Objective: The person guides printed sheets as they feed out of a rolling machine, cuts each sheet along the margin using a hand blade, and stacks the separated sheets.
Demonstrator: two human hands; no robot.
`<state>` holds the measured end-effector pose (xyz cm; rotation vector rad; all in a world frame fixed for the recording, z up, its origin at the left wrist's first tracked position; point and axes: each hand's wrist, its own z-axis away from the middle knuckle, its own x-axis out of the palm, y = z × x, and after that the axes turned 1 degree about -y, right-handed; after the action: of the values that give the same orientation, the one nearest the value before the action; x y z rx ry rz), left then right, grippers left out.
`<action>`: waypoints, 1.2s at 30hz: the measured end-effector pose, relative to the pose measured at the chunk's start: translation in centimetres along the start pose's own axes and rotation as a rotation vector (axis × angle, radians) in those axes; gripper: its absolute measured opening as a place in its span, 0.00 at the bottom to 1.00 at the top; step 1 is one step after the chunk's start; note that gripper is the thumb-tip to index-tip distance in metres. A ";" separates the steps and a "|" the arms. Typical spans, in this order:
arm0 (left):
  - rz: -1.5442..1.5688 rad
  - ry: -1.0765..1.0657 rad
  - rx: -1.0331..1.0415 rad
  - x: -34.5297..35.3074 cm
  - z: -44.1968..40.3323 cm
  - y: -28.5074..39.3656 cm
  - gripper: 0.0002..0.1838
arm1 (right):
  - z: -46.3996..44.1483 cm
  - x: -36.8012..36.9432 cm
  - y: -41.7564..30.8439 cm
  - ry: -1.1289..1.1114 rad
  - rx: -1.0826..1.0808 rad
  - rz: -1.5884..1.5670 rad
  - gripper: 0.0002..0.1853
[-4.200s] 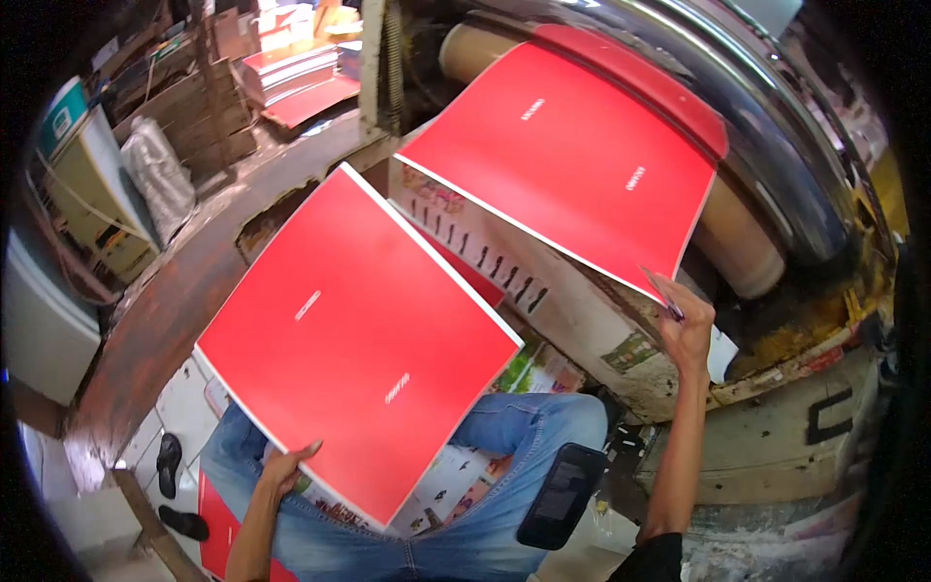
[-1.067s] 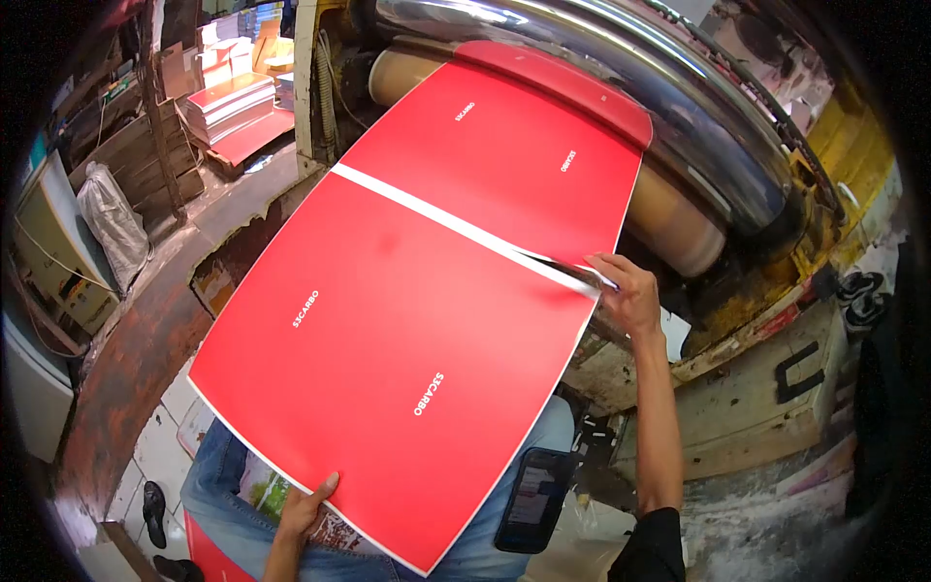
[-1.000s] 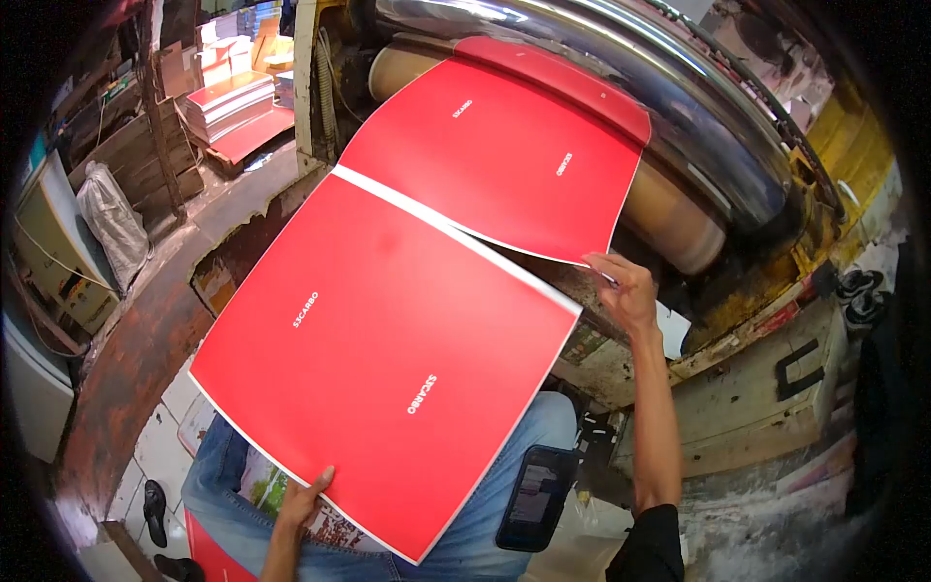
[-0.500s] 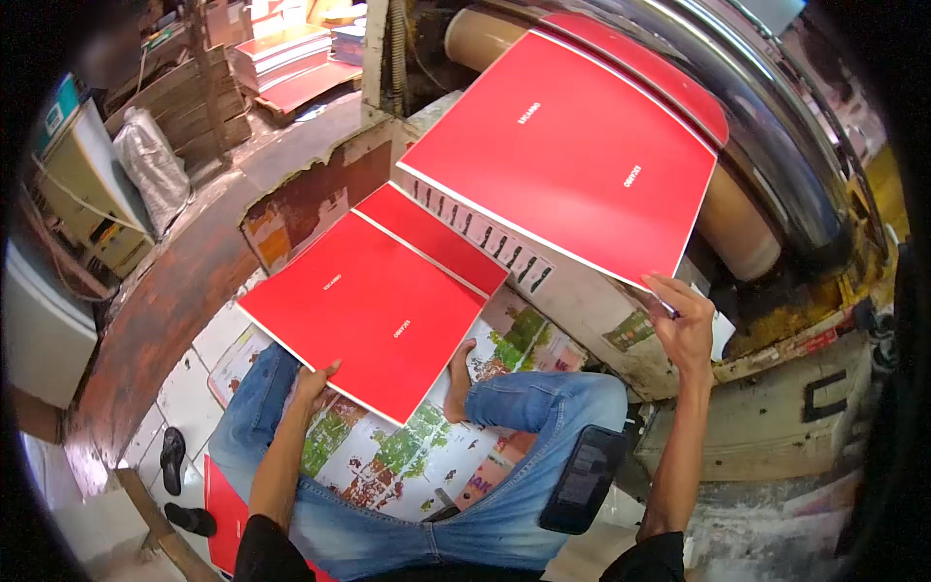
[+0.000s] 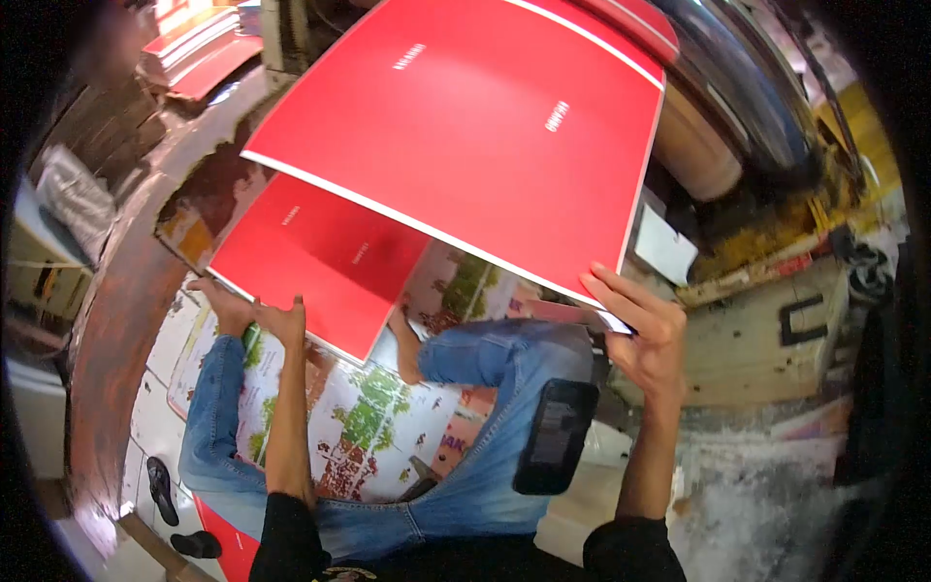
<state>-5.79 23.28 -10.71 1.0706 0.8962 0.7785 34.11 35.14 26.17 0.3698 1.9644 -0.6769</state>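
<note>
A large red printed sheet (image 5: 465,136) with small white lettering and white edges slopes down from the roller machine. My right hand (image 5: 645,335) pinches its near right corner. A small pale item with a dark tip (image 5: 617,322) also shows at those fingers; I cannot make out what it is. Below, partly covered by the upper sheet, lies a second red sheet (image 5: 325,262) with the same lettering. My left hand (image 5: 281,322) is at its near edge, thumb and finger spread apart, beside my bare foot (image 5: 225,308). Whether that hand touches the sheet is unclear.
A metal roller (image 5: 742,87) and a brown roller (image 5: 698,155) stand at the upper right. A phone (image 5: 556,436) rests on my right thigh. Black sandals (image 5: 163,490) lie on the tiles at the left. Stacked red sheets (image 5: 199,48) stand at the back left.
My right hand has drawn the upper sheet toward me, over the lower one. The lower sheet now lies lower, and my left hand has loosened from its edge. The view has shifted.
</note>
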 end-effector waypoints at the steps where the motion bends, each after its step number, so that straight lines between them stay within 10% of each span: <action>1: -0.082 -0.097 0.153 0.4 1.9 2.6 0.31 | 0.5 0.2 -0.1 0.019 -0.023 -0.006 0.30; 4: 0.113 -0.780 0.319 2.7 8.7 14.0 0.32 | 1.2 0.4 -0.6 -0.005 -0.073 0.008 0.33; 8: 1.339 -1.101 -0.371 5.6 16.1 22.6 0.26 | 3.0 0.6 -1.7 0.029 -0.109 -0.022 0.35; 10: 1.238 -1.015 -0.416 6.4 16.2 22.7 0.24 | 4.6 0.1 -2.4 0.078 -0.114 -0.041 0.30; 13: 0.903 -0.772 -0.280 4.9 17.3 23.5 0.22 | 9.9 0.0 -3.1 0.356 0.656 -0.262 0.09; 19: 0.806 -0.686 -0.301 1.2 18.8 22.7 0.21 | 21.5 3.3 -2.6 0.061 1.270 -0.802 0.15; 36: 0.599 -0.493 -0.215 -8.2 23.7 22.2 0.22 | 21.5 4.2 -2.0 0.393 1.290 -1.159 0.18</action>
<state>9.67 13.47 17.32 1.2760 0.0586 1.0100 46.39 20.48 15.37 0.0385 1.6770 -2.7865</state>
